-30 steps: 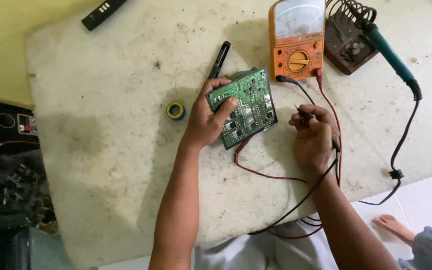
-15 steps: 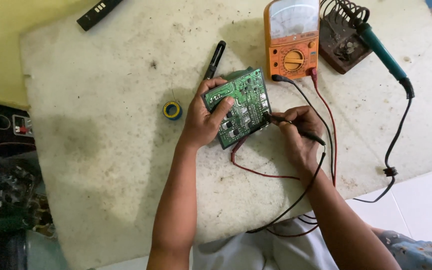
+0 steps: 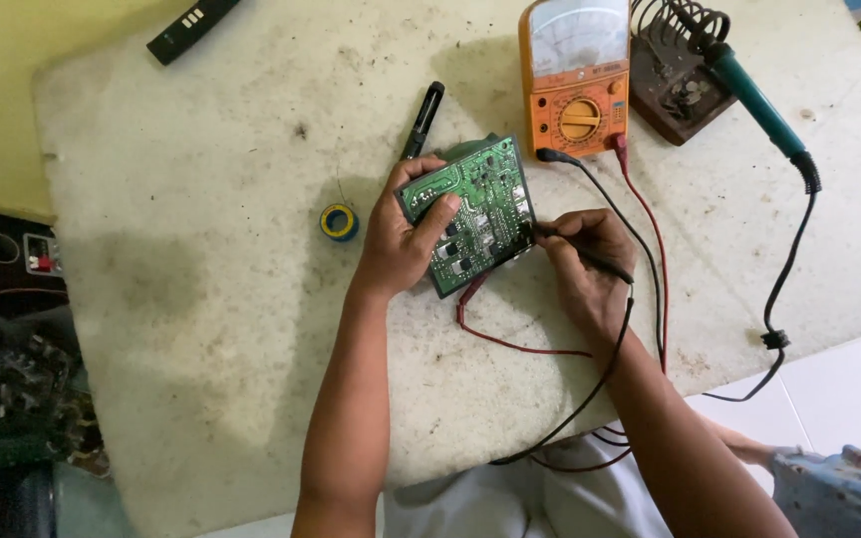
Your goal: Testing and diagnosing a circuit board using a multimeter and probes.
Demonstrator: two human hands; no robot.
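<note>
Left hand (image 3: 403,239) grips circuit board (image 3: 470,214), tilting it steady; right hand (image 3: 582,261) pinches black probe (image 3: 580,254) against its edge for meter (image 3: 575,75) reading.

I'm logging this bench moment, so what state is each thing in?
Circuit board: tilted, held by left hand.
Black probe: in right hand, tip at the board's edge.
Meter: leads plugged in.
Soldering iron: parked in its stand.
Tape roll: lying flat.

L hand (image 3: 406,239) fingers curled; R hand (image 3: 580,261) fingers pinched.
</note>
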